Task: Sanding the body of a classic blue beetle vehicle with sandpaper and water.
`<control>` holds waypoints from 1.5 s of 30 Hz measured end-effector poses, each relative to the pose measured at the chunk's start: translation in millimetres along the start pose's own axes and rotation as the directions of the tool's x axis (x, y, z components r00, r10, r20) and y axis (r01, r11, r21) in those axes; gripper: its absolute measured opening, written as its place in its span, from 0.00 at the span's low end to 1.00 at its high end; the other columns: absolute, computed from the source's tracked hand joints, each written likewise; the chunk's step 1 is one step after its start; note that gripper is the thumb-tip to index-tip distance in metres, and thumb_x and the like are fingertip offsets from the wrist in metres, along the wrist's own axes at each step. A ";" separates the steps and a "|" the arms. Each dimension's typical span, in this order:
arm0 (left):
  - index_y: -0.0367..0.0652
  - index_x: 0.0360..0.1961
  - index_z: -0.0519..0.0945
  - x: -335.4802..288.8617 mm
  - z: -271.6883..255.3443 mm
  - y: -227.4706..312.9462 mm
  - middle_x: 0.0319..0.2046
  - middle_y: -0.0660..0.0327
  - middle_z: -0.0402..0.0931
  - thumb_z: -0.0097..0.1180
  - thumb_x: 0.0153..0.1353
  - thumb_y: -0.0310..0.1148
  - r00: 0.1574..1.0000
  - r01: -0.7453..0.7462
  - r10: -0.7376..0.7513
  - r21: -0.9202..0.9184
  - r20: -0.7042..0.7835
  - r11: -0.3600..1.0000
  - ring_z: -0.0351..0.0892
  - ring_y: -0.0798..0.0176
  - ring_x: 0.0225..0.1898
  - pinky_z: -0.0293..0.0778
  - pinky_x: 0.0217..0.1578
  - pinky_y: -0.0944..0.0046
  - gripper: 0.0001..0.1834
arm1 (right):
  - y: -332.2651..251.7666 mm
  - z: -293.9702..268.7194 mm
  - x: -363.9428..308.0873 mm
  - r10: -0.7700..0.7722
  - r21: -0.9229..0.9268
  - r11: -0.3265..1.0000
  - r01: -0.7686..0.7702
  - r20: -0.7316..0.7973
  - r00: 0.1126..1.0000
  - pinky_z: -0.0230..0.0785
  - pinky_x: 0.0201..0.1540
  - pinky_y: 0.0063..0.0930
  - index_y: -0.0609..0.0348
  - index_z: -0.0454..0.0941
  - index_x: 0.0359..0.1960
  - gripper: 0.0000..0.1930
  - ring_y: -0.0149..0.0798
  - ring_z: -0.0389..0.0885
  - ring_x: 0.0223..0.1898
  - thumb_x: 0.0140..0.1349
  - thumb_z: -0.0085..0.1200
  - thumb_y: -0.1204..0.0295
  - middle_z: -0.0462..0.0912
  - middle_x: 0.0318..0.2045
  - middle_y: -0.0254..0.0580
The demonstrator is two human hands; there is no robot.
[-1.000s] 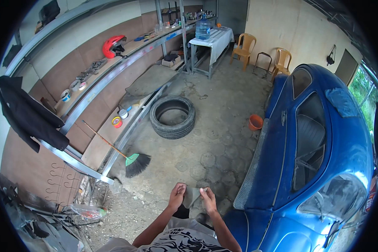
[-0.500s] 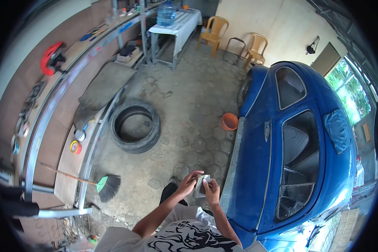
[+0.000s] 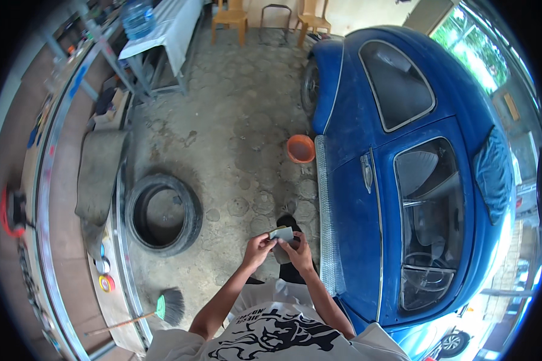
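In front of my body, both hands grip a small folded grey sheet with a yellowish edge; its exact material is hard to tell. My left hand pinches its left side, fingers closed. My right hand holds the right side, with the thumb across the face. A greyish flap hangs below the fingers, partly hidden by them. Close on my right stands a blue car with rounded fenders and a ribbed running board. One dark-clad foot shows beyond the sheet.
An orange bucket stands beside the running board. At left, a loose tire and a broom lie by a long shelf. Farther off are a cloth-covered table with a water jug and yellow chairs.
My view has shifted forward and turned, so the bucket, tire and chairs sit elsewhere in it. The sheet has been turned between my hands, and one foot now shows farther forward.
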State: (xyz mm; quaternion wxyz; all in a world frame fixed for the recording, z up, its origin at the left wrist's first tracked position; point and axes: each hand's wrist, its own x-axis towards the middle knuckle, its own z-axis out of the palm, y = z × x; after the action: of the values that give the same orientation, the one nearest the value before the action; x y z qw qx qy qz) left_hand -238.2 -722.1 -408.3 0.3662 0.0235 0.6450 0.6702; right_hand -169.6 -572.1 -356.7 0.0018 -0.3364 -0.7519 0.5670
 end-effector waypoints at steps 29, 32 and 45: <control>0.43 0.32 0.78 431.3 -59.2 0.8 0.29 0.54 0.69 0.63 0.58 0.32 0.916 0.400 -0.196 0.817 -0.349 0.415 0.71 0.49 0.33 0.67 0.36 0.51 0.07 | 430.8 86.0 835.6 0.293 -0.661 0.690 -0.294 -0.116 0.949 0.71 0.58 0.50 0.44 0.77 0.59 0.19 0.55 0.81 0.52 0.70 0.44 0.60 0.82 0.53 0.47; 0.44 0.31 0.78 430.7 -74.0 1.8 0.28 0.54 0.68 0.64 0.58 0.33 0.932 0.360 -0.174 0.865 -0.318 0.349 0.70 0.49 0.32 0.66 0.34 0.51 0.07 | 439.4 116.2 810.2 0.252 -0.779 0.588 -0.218 -0.080 0.964 0.71 0.58 0.50 0.43 0.77 0.58 0.18 0.54 0.80 0.54 0.69 0.44 0.61 0.82 0.53 0.44; 0.47 0.37 0.79 421.5 -153.4 -26.8 0.33 0.53 0.78 0.59 0.63 0.38 0.973 0.179 -0.213 0.886 -0.093 0.428 0.80 0.47 0.37 0.75 0.39 0.51 0.08 | 191.3 12.0 671.4 0.557 0.045 0.814 -0.579 -0.345 0.756 0.67 0.60 0.51 0.62 0.71 0.61 0.28 0.61 0.72 0.62 0.72 0.41 0.51 0.75 0.58 0.64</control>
State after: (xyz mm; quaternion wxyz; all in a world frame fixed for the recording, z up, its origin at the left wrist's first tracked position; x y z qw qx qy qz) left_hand -611.1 -635.2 -643.4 0.3855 0.1473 0.8916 0.1866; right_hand -597.3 -216.4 -778.7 -0.0508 -0.6415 -0.6200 0.4488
